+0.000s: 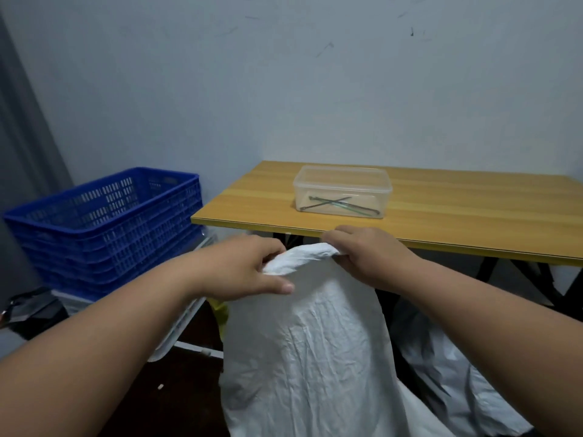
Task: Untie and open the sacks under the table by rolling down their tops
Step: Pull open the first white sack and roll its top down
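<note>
- Where it stands on the floor before the wooden table (441, 197), the white sack (303, 348) looks crumpled, its top bunched into a roll.
- Left hand (249, 266) and right hand (369, 253) each pinch one end of that roll, arms outstretched.
- One sack held; a second grey sack (441, 367) lies beside it; two hands.

Crinkled white woven-plastic sack (309, 357), glossy wood-grain table (441, 209), clear plastic box (342, 192).

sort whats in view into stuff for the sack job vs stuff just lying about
Job in hand: white sack, left hand, right hand, grey sack.

Lying about: blue crates, clear box, table.
</note>
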